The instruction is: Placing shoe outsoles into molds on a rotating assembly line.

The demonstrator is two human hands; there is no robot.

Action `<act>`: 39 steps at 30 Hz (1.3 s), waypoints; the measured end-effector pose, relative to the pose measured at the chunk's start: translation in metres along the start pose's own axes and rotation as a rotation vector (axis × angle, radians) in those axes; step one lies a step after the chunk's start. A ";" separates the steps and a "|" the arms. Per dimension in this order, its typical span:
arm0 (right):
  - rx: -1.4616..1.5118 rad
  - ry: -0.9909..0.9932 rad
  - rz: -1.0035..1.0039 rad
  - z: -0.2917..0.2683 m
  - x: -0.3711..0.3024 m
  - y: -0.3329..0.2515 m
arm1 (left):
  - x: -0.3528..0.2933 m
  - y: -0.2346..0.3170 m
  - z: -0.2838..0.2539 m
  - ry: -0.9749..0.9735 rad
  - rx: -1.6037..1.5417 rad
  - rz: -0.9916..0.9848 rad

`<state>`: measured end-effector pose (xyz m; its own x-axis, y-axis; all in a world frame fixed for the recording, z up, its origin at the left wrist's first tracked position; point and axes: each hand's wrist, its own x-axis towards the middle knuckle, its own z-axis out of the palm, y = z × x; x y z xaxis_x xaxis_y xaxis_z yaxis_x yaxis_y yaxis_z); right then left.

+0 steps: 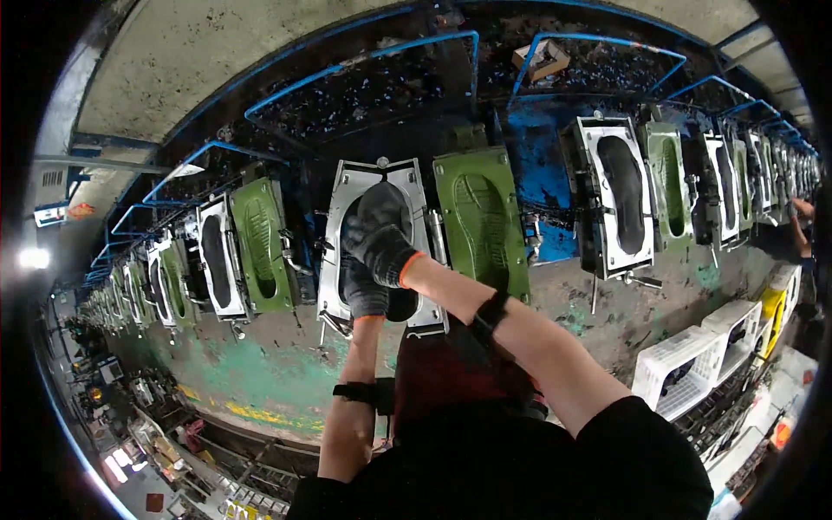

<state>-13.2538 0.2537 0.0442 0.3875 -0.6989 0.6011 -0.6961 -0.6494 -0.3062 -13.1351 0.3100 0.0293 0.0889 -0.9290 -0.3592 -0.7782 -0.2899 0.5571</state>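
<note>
Dim, uneven light; a bright lamp (35, 258) glares at left, edges bend and blacken, far moulds (784, 169) perhaps blurred.

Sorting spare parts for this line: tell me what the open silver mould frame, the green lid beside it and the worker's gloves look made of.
Silver shoe-shaped mould frame: likely bare metal, with a dull grey sheen and hard edges. Green sole-patterned mould lid: probably painted metal, matte green with worn patches. Dark gloves on the left hand and right hand: seemingly knitted fabric with a dark coating, judging by the orange ribbed cuffs.
</note>
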 end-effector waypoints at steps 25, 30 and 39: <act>0.013 -0.478 0.573 -0.020 -0.134 -0.171 | 0.011 -0.051 -0.076 0.328 -0.091 0.649; 0.037 -0.567 0.553 -0.029 -0.133 -0.184 | 0.065 0.015 -0.051 0.313 0.188 0.717; 0.180 -0.503 0.594 -0.041 -0.162 -0.165 | 0.054 0.081 -0.025 -0.051 0.889 0.732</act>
<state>-13.2263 0.4862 0.0273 0.2390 -0.9667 -0.0920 -0.7803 -0.1348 -0.6107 -13.1780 0.2305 0.0742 -0.5745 -0.7914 -0.2090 -0.7980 0.5983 -0.0723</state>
